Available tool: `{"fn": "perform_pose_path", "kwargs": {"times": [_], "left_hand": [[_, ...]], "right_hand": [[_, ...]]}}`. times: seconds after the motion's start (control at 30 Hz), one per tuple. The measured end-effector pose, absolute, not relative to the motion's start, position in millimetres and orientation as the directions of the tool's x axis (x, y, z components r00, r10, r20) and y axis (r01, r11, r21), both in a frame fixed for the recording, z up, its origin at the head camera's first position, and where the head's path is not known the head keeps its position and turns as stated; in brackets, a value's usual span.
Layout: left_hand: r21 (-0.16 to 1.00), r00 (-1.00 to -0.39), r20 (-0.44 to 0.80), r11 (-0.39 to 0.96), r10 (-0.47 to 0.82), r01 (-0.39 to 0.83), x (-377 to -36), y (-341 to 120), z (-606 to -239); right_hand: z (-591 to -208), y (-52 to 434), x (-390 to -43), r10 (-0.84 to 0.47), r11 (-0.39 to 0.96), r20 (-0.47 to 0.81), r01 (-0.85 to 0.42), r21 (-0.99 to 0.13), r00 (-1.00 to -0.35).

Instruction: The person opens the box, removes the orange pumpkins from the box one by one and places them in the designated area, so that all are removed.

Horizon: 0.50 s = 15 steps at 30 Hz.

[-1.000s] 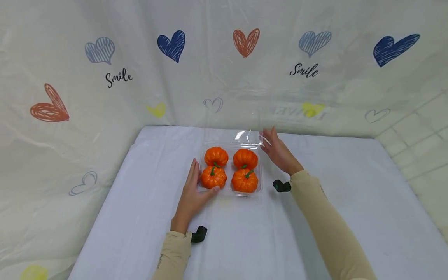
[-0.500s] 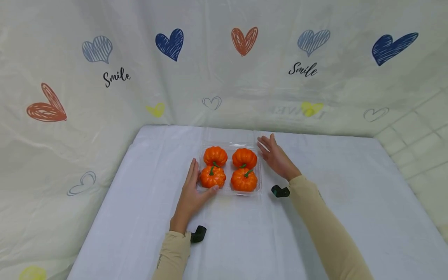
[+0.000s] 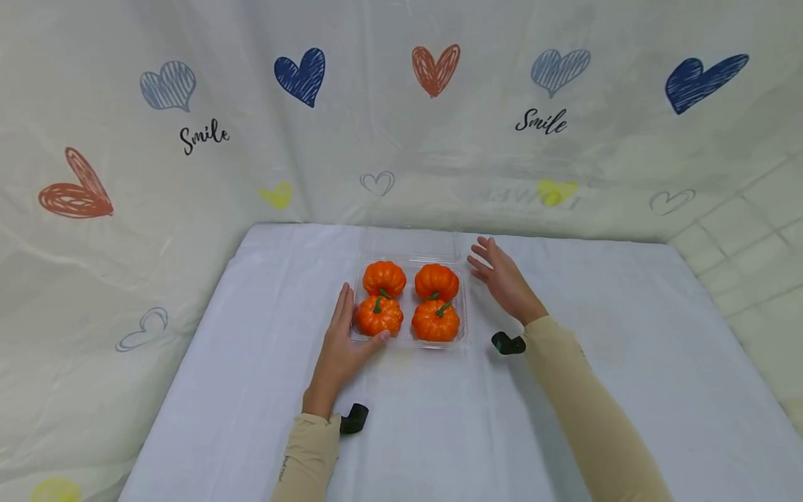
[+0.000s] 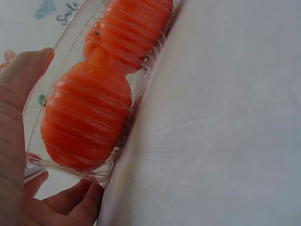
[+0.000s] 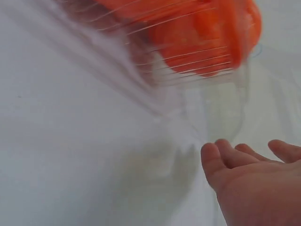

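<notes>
A clear plastic clamshell container (image 3: 409, 307) stands on the table, its lid (image 3: 410, 242) folded back toward the rear edge. Inside sit several small orange pumpkins (image 3: 380, 315) with green stems, in two columns. My left hand (image 3: 339, 352) holds the near left corner, thumb at the front rim and fingers along the left side. Up close in the left wrist view, thumb and fingers span the ribbed wall around a pumpkin (image 4: 87, 117). To the right of the lid, my right hand (image 3: 504, 280) is raised with relaxed fingers and touches nothing; the right wrist view shows a gap before the container.
A white cloth covers the table (image 3: 263, 300). Behind it hangs a pale curtain (image 3: 351, 125) printed with hearts and the word "Smile". Black wrist mounts (image 3: 354, 418) stick out from both beige sleeves.
The lid has tipped from nearly upright to lying farther back. My right hand has let go of its right edge and moved slightly right. The left hand keeps its hold.
</notes>
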<state>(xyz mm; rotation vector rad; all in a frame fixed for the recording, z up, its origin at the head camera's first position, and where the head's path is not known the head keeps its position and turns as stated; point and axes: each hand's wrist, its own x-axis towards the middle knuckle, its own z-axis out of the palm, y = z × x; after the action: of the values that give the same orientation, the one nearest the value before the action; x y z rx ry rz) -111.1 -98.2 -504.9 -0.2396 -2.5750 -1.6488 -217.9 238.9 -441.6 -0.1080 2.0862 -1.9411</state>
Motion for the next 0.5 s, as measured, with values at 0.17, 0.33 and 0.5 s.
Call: {"fn": "perform_pose_path", "kwargs": {"times": [0.17,0.33,0.5], "left_hand": [[0.897,-0.986,0.133,0.412,0.099,0.162,-111.5,-95.6,-503.4],[0.89,-0.988,0.129,0.429,0.083,0.152,-110.8,-96.5,-504.0],[0.889,-0.987,0.135,0.429,0.085,0.158,-111.5,-98.4,-505.3]], "right_hand": [[-424.9,242.3,-213.5,-0.229,0.174,-0.064,0.023,-0.984,-0.971],[-410.0,230.3,-206.7,-0.279,0.333,-0.041,-0.056,-0.941,-0.959],[-401.0,211.8,-201.3,-0.352,0.535,-0.096,-0.116,-0.837,-0.931]]}}
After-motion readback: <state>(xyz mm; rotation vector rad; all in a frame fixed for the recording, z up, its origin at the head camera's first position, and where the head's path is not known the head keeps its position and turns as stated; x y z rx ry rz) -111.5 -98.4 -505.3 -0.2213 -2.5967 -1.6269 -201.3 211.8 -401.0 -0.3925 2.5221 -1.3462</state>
